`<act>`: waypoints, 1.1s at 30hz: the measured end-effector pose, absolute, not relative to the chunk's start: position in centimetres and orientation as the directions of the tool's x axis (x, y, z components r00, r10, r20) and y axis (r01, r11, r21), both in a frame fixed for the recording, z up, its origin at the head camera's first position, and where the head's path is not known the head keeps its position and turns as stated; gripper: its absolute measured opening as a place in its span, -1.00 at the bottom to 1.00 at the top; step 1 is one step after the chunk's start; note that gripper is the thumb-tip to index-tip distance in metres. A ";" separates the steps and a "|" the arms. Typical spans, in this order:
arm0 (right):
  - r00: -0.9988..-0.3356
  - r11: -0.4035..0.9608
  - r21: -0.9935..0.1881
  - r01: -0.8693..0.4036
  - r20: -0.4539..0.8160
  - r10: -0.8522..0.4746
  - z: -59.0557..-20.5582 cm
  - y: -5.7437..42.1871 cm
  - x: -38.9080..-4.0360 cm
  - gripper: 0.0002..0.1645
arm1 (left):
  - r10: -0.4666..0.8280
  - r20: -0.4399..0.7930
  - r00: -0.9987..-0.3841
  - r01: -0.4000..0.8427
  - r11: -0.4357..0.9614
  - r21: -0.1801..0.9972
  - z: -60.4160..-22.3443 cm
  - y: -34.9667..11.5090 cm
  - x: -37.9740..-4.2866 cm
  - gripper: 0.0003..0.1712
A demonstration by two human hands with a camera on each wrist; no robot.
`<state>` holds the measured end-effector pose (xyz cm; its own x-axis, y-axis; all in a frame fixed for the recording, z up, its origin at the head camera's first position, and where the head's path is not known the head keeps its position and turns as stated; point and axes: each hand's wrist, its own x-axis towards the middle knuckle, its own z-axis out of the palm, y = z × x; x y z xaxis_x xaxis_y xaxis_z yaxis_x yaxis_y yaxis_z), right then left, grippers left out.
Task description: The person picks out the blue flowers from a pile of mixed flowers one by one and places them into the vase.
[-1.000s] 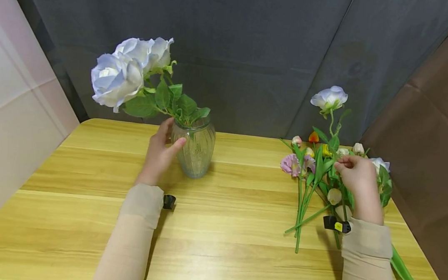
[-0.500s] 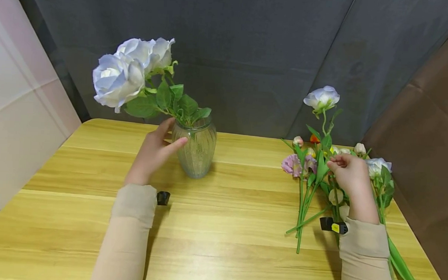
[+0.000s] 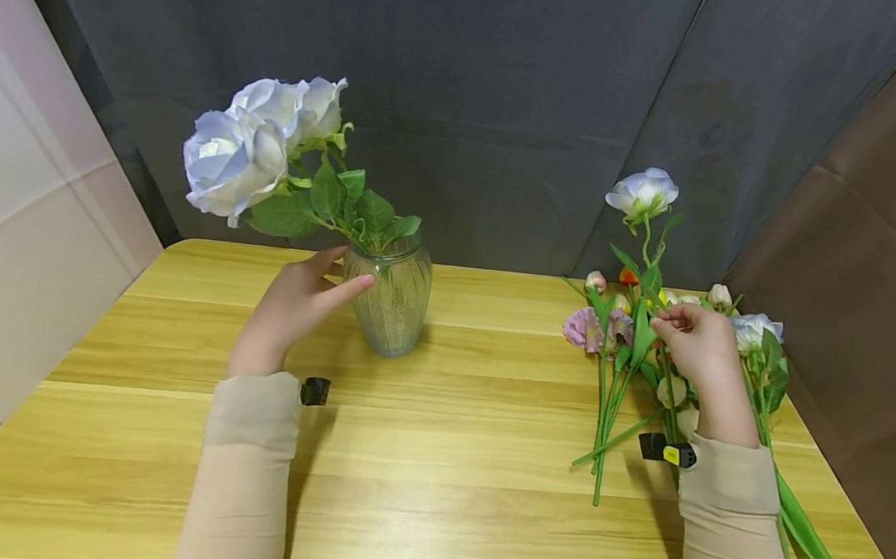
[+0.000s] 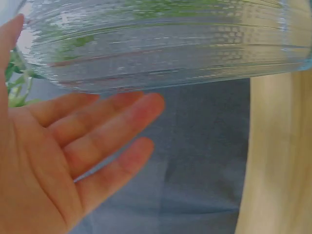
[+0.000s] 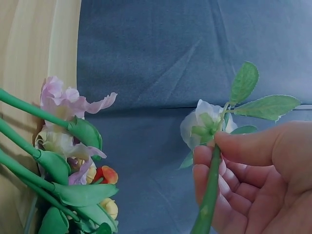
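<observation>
A ribbed clear glass vase [image 3: 394, 315] stands upright on the table, holding pale blue-white artificial roses [image 3: 231, 157] that lean left. My left hand [image 3: 285, 310] is at the vase's left side, thumb toward its front and fingers reaching behind. In the left wrist view these fingers [image 4: 114, 129] are nearly straight and spread beside the glass [image 4: 161, 53]; firm contact cannot be told. My right hand [image 3: 704, 345] pinches the green stem [image 5: 210, 190] of another pale rose [image 3: 642, 194] between thumb and fingers. That rose stands upright above the flower pile.
Loose artificial flowers lie at the table's right: pink-purple blooms [image 3: 584, 329], several tulips, and another pale rose [image 3: 755, 333]. Green stems [image 3: 600, 453] point toward the front. A dark cloth [image 3: 499, 132] rises behind the wooden table [image 3: 441, 446], with a brown panel [image 3: 846, 272] at right.
My right hand has shifted slightly left with the rose, then held nearly still. My left wrist has swung left and the hand has turned, while the vase stays in place.
</observation>
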<state>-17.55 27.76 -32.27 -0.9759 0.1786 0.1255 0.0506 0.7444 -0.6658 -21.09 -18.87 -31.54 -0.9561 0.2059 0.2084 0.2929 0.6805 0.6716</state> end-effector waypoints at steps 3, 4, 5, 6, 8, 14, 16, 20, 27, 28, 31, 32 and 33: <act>-0.975 0.739 -0.671 0.052 0.125 0.181 -32.2 27.8 -17.5 -0.66 | 0.218 0.185 -0.958 0.285 0.703 0.652 -31.0 -18.8 -20.7 -0.09; -0.975 0.738 -0.672 0.052 0.125 0.182 -32.2 27.8 -17.5 -0.66 | 0.219 0.175 -0.960 0.279 0.710 0.646 -30.8 -18.8 -20.5 -0.07; -0.975 0.736 -0.675 0.053 0.123 0.182 -32.2 27.8 -17.5 -0.66 | 0.218 0.164 -0.962 0.272 0.717 0.642 -30.7 -18.8 -20.4 -0.07; -0.976 0.736 -0.675 0.054 0.121 0.183 -32.2 27.7 -17.5 -0.66 | 0.214 0.151 -0.965 0.260 0.724 0.639 -30.5 -18.8 -20.2 -0.05; -0.976 0.735 -0.675 0.055 0.119 0.183 -32.1 27.7 -17.5 -0.65 | 0.212 0.129 -0.969 0.245 0.735 0.632 -30.2 -18.7 -20.0 -0.05; -0.975 0.728 -0.684 0.046 0.128 0.182 -31.9 27.3 -17.4 -0.63 | 0.217 0.073 -0.973 0.219 0.788 0.575 -29.3 -18.7 -19.1 -0.21; -0.976 0.714 -0.699 0.035 0.130 0.174 -31.8 27.0 -17.3 -0.63 | 0.225 0.046 -0.973 0.211 0.800 0.562 -29.1 -18.6 -18.7 -0.31; -0.978 0.696 -0.718 -0.004 0.149 0.147 -31.6 26.3 -17.3 -0.63 | 0.270 -0.011 -0.963 0.210 0.774 0.597 -28.7 -18.1 -18.0 -0.34; -0.970 0.685 -0.727 -0.035 0.190 0.152 -31.0 24.8 -16.8 -0.63 | 0.377 -0.022 -0.926 0.277 0.716 0.641 -28.5 -16.4 -17.5 -0.44; -0.969 0.681 -0.732 -0.036 0.193 0.156 -30.9 24.6 -16.7 -0.63 | 0.384 -0.019 -0.923 0.285 0.716 0.637 -28.5 -16.2 -17.6 -0.45; -0.968 0.670 -0.741 -0.046 0.199 0.154 -30.8 23.9 -16.5 -0.60 | 0.401 -0.002 -0.916 0.315 0.723 0.615 -28.7 -15.5 -17.8 -0.51; -0.967 0.668 -0.742 -0.054 0.205 0.149 -30.7 23.7 -16.4 -0.60 | 0.410 0.003 -0.912 0.327 0.723 0.609 -28.8 -15.4 -17.9 -0.54; -0.967 0.668 -0.742 -0.061 0.210 0.144 -30.7 23.4 -16.4 -0.59 | 0.422 0.008 -0.906 0.340 0.720 0.605 -28.9 -15.2 -17.9 -0.56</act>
<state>-16.38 23.44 -30.69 -0.9670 0.1445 0.2099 -0.0612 0.6678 -0.7418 -17.94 -15.16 -28.86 -0.9064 0.4224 0.0077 0.3404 0.7195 0.6053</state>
